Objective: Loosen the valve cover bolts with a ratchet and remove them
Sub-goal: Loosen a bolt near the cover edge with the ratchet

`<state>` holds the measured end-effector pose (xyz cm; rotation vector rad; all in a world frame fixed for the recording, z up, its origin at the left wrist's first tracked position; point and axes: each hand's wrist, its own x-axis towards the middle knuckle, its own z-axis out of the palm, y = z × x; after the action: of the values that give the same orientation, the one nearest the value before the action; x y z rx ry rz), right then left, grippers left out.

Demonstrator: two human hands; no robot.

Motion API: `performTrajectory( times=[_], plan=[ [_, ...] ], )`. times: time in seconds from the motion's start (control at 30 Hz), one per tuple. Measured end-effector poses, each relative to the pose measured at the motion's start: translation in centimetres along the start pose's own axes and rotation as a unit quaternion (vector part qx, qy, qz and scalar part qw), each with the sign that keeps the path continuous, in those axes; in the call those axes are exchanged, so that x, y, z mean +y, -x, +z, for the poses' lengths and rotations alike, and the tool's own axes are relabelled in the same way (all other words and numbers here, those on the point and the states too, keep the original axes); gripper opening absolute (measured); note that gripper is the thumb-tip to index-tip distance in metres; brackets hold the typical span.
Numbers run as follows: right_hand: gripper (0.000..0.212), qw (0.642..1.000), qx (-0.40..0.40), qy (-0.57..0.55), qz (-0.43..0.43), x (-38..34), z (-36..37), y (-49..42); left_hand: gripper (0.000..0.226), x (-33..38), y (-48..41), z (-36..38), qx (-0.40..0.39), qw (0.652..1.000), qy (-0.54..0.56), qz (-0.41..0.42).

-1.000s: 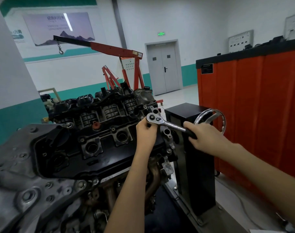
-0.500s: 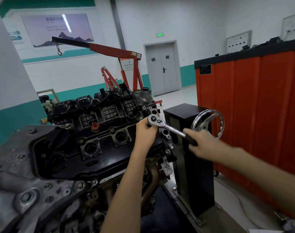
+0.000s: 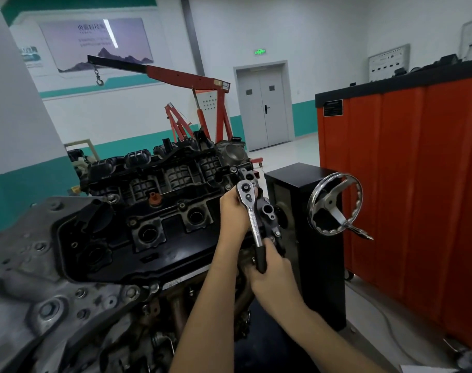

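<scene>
Best levered from low on the stiff, weighty steel ratchet, black handle wrapped tight by right hand, head steadied in curled left hand, seated at right end of valve cover, bolt beneath hidden.

The bolt under the ratchet head is hidden by the left hand. The engine is cut off at 7 o'clock. The poster text is unreadable.

Ratchet: chrome, black grip. Valve cover: black; small orange cap on it. Casing, near left: dull grey. Hoist, far: red, black boom. Cabinet, right: orange-red panels, black top. Walls: white over teal band. Door: grey.
</scene>
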<state>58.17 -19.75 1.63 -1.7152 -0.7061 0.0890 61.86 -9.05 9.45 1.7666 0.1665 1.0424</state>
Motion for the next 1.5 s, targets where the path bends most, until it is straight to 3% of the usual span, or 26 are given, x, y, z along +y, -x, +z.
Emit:
performTrajectory(
  times=[0.13, 0.2, 0.3, 0.37, 0.47, 0.6, 0.7, 0.8, 0.87, 0.97, 1.03, 1.07, 1.13, 1.23, 1.3, 1.37, 1.5],
  plan=[
    [0.027, 0.985, -0.082, 0.132, -0.071, 0.3, -7.6, -2.5, 0.031, 0.3, -0.3, -0.4, -0.034, 0.999, -0.036, -0.003],
    [0.024, 0.950, -0.104, 0.270, -0.117, -0.5, -11.9, -5.5, 0.032, 0.4, -0.4, -0.3, -0.044, 0.997, -0.057, 0.000],
    [0.018, 0.885, -0.076, 0.422, -0.182, -1.6, -14.2, -8.1, 0.035, 0.1, -0.3, -0.3, -0.031, 0.998, -0.047, -0.002],
    [0.016, 0.906, -0.057, 0.387, -0.162, -1.0, -13.0, -7.0, 0.026, -0.2, -0.1, -0.4, -0.028, 0.999, -0.043, 0.001],
    [0.028, 0.981, -0.048, 0.172, -0.075, 0.4, -8.4, -2.3, 0.026, -0.2, 0.1, -0.1, -0.018, 0.999, -0.027, 0.000],
    [0.024, 1.000, 0.017, -0.002, -0.011, -0.1, -0.2, 0.2, 0.043, -0.1, 0.0, 0.1, -0.003, 1.000, -0.020, 0.012],
    [0.026, 1.000, 0.008, -0.014, -0.004, -0.2, 0.6, 0.1, 0.049, -0.1, 0.0, -0.2, -0.013, 1.000, -0.014, 0.012],
    [0.027, 0.994, -0.058, 0.082, -0.036, 0.4, -5.3, -1.3, 0.035, 0.1, 0.0, -0.3, -0.028, 0.999, -0.027, -0.003],
    [0.030, 0.967, -0.091, 0.225, -0.076, -0.2, -10.3, -3.8, 0.023, 0.3, -0.2, -0.3, -0.042, 0.998, -0.051, -0.001],
    [0.021, 0.862, -0.091, 0.466, -0.176, -2.9, -14.6, -8.2, 0.030, 0.3, -0.3, -0.5, -0.028, 0.999, -0.040, 0.005],
    [0.017, 0.826, -0.068, 0.514, -0.223, -3.7, -14.6, -9.2, 0.025, 0.3, -0.2, -0.8, -0.020, 0.999, -0.026, 0.007],
    [0.017, 0.835, -0.057, 0.502, -0.219, -3.5, -14.2, -8.9, 0.023, 0.2, -0.1, -0.9, -0.018, 0.999, -0.028, 0.009],
    [0.019, 0.894, -0.048, 0.413, -0.168, -1.9, -12.4, -6.5, 0.022, -0.3, -0.1, -0.8, -0.012, 0.999, -0.031, 0.011],
    [0.025, 0.983, -0.052, 0.167, -0.056, -0.1, -7.0, -1.6, 0.033, -0.5, 0.0, -0.2, 0.010, 1.000, -0.007, 0.006],
    [0.032, 0.997, -0.013, 0.068, -0.026, 0.0, -2.6, -0.3, 0.043, -0.5, -0.1, 0.1, 0.016, 1.000, 0.009, 0.005],
    [0.033, 0.999, 0.017, 0.040, -0.019, -0.2, 0.5, 0.1, 0.048, -0.5, -0.2, 0.1, 0.016, 0.999, 0.045, -0.014],
    [0.029, 0.994, -0.031, 0.097, -0.034, 0.1, -3.5, -0.9, 0.048, -0.2, -0.2, -0.8, -0.018, 1.000, 0.002, 0.000]
  ],
)
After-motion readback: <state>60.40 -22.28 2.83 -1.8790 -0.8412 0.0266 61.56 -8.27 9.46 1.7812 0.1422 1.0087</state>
